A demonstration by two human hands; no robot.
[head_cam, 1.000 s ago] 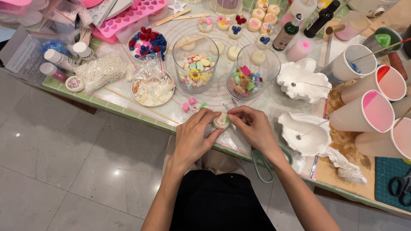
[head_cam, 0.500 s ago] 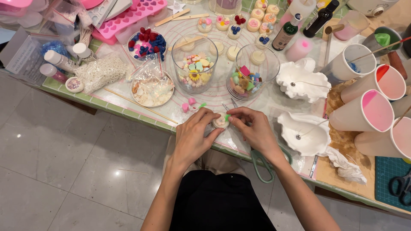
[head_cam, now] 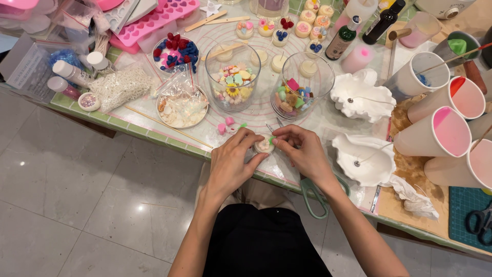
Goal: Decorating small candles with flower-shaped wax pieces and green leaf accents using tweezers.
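My left hand (head_cam: 233, 163) and my right hand (head_cam: 302, 151) meet at the near edge of the craft table (head_cam: 154, 131). Between their fingertips sits a small round cream candle (head_cam: 264, 145) with a bit of green on top. The left fingers cup its left side and the right thumb and forefinger pinch at its top. Just left of it lie small pink wax pieces (head_cam: 225, 124). Beyond the hands stand two glass jars (head_cam: 233, 77) (head_cam: 302, 84) filled with colourful wax shapes.
Two white shell-shaped dishes with wicks (head_cam: 364, 159) (head_cam: 361, 97) lie to the right, then paper cups of pink wax (head_cam: 446, 131). A round dish with a plastic bag (head_cam: 182, 107), a bowl of red and blue pieces (head_cam: 177, 51), pink moulds (head_cam: 159, 20), green-handled scissors (head_cam: 312, 192) under my right wrist.
Both hands stay on the small candle; the fingers have shifted only slightly. Nothing else on the table has moved.
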